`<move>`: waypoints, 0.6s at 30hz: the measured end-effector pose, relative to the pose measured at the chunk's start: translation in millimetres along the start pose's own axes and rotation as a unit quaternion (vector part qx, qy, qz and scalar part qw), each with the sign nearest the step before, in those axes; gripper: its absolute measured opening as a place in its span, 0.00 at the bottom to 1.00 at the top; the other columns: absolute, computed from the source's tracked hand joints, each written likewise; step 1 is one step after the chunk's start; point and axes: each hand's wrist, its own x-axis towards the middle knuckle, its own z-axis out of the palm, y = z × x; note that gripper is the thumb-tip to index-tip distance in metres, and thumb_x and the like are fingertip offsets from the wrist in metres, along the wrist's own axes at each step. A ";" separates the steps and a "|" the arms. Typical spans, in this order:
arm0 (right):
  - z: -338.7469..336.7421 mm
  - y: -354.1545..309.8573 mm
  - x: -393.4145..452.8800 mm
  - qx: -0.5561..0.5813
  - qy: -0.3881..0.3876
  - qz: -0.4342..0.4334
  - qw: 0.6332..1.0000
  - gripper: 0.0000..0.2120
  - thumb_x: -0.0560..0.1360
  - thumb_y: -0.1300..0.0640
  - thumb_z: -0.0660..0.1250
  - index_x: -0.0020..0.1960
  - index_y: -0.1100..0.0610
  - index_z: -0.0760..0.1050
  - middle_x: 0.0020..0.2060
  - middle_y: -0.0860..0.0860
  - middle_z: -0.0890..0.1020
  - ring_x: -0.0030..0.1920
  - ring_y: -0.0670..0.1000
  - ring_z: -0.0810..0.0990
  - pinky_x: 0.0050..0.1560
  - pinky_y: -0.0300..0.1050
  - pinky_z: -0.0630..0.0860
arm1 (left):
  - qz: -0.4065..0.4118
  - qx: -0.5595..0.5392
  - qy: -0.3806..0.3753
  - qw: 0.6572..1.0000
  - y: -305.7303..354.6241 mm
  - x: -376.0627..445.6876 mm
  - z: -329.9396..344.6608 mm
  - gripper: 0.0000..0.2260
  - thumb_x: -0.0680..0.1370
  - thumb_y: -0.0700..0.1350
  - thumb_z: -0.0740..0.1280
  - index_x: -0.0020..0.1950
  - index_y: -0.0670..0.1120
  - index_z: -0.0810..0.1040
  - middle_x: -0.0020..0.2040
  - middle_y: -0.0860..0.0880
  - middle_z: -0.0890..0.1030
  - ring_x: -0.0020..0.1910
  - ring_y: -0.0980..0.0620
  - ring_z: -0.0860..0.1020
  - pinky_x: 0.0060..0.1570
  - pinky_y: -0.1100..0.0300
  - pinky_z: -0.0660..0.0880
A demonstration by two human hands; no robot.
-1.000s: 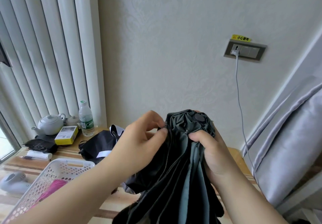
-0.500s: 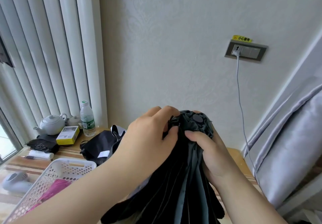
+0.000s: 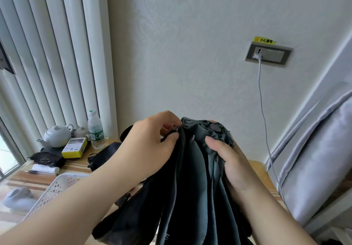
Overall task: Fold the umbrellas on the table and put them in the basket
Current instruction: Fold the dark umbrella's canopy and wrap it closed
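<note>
Umbrella (image 3: pixel 192 178) pinched in both hands' grip, left hand (image 3: pixel 150 149), right hand (image 3: pixel 230 160), hiding basket (image 3: pixel 55 187) behind.

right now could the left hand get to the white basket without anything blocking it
Probably not yet. The left hand is pinching a fold of the dark umbrella, which the right hand also grips. The white basket sits just below the left forearm, nothing between, so letting go should free the way.
</note>
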 end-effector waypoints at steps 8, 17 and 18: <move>-3.0 4.6 4.9 -0.031 -0.020 -0.023 0.999 0.21 0.70 0.57 0.68 0.61 0.63 0.74 0.51 0.58 0.84 0.54 0.56 0.83 0.52 0.47 0.80 | 0.109 0.104 0.029 0.988 4.7 1.5 2.2 0.16 0.68 0.62 0.63 0.50 0.56 0.75 0.46 0.59 0.68 0.49 0.57 0.68 0.52 0.68 0.66; 2.1 8.6 7.3 0.001 -0.046 -0.037 0.998 0.23 0.72 0.57 0.65 0.63 0.67 0.69 0.54 0.65 0.80 0.55 0.61 0.80 0.54 0.51 0.79 | 0.201 0.228 0.047 0.951 1.2 -1.1 16.3 0.12 0.71 0.56 0.62 0.36 0.53 0.82 0.31 0.58 0.73 0.38 0.54 0.70 0.44 0.56 0.59; 2.5 9.5 7.6 0.004 -0.053 -0.039 0.998 0.22 0.72 0.57 0.64 0.63 0.67 0.69 0.52 0.64 0.81 0.54 0.60 0.81 0.53 0.50 0.79 | 0.200 0.232 0.052 0.951 1.7 -1.0 15.6 0.12 0.70 0.57 0.62 0.36 0.53 0.82 0.31 0.59 0.71 0.37 0.54 0.71 0.43 0.55 0.59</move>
